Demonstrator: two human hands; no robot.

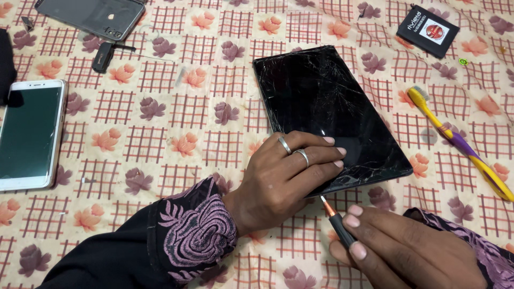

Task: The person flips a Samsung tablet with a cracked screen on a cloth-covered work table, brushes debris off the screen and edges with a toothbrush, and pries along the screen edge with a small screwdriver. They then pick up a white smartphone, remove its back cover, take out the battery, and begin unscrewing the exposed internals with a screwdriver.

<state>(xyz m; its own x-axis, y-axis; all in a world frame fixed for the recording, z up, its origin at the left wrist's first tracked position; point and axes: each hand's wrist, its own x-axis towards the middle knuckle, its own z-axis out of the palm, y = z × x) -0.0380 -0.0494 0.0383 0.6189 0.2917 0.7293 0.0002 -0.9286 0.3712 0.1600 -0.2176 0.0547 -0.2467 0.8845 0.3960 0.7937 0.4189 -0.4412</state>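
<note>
A black tablet (326, 107) with a badly cracked screen lies on the flowered cloth. My left hand (284, 176), wearing two rings, rests flat on the tablet's near corner with its fingers spread over the glass. My right hand (396, 249) grips a small screwdriver (334, 219) with a black handle and orange collar. Its metal tip touches the tablet's near edge, just below my left fingers.
A white smartphone (29, 134) lies at the left edge. At the top left are a dark phone back cover (88, 16) and a small black tool (101, 56). A black battery (428, 30) lies top right, a yellow and purple toothbrush (460, 144) at the right.
</note>
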